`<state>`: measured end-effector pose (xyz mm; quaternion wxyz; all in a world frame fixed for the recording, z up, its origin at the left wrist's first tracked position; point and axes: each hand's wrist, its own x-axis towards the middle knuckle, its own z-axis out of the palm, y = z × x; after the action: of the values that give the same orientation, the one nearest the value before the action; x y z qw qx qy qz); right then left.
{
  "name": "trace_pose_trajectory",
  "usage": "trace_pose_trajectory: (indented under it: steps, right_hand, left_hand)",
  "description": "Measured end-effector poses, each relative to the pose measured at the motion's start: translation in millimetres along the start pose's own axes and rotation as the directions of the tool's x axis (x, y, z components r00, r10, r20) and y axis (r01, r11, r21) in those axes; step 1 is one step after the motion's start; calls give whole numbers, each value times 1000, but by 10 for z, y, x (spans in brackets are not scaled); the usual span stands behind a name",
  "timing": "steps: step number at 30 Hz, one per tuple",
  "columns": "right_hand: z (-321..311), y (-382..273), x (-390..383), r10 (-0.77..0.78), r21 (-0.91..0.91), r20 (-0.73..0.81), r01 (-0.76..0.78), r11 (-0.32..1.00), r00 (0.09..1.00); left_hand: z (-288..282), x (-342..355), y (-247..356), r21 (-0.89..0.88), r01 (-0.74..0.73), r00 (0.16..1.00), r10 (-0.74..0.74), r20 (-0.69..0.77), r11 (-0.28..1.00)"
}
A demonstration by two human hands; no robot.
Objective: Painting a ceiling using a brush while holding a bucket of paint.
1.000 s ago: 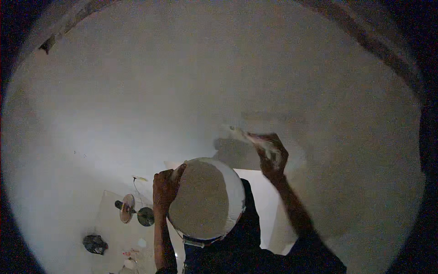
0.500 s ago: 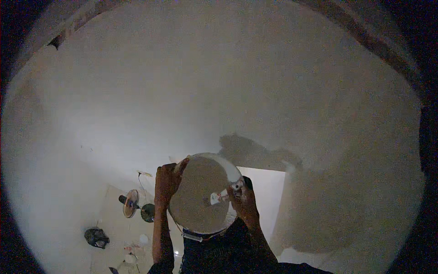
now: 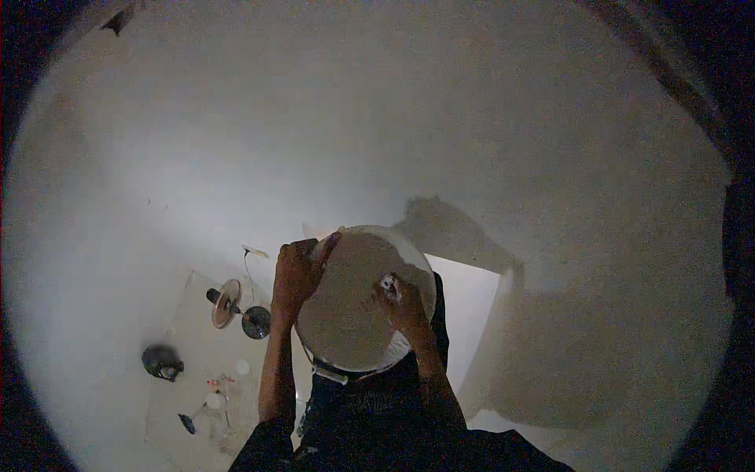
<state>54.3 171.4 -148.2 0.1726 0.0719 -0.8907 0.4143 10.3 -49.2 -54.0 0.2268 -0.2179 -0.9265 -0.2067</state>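
Note:
A round bucket (image 3: 342,307) filled with grey-beige paste stands low in the middle, in front of my dark clothes. White paste smears its inner wall, and its handle grip (image 3: 330,376) hangs at the near side. My left hand (image 3: 297,271) is closed on the rim at the left, thumb lying over the edge. Over the paste, my right hand (image 3: 403,305) is closed round a putty knife (image 3: 388,283), whose white-smeared handle end with a dark hole shows above the fist. The blade is hidden; whether it is in the paste I cannot tell.
A pale wall (image 3: 377,141) fills most of the view. Down at the left are a standing fan (image 3: 226,304) with a dark round base, a dark bag-like thing (image 3: 162,362) and small scattered items (image 3: 216,393). A bright white panel (image 3: 464,303) lies right of the bucket.
My right hand has moved from the bucket's right rim inward over the paste, turning the putty knife so its blade no longer shows. Bucket and left hand appear slightly higher in view.

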Motion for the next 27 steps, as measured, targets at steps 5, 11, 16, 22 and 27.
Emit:
trace_pose_trajectory:
  steps: [5,11,16,22,27]
  right_hand:
    - [170,101,32,-15,21,35,15,1000,999]
    - [-37,53,5,-1,-66,-17,-1,998,1000]
    - [33,182,0,93,-109,113,-80,991,989]
    - [-419,69,27,92,95,38,-96,991,995]
    - [-781,-509,106,253,130,115,-267,955,961]
  left_hand:
    - [-15,46,-54,-132,452,881,-418,221,882]
    - [324,55,-135,39,34,996,-37,86,999]
    - [292,-64,-149,125,-20,996,31,-86,992]
    - [222,28,10,140,117,981,-137,140,983]
    - [450,-96,-229,129,74,995,-82,63,989]
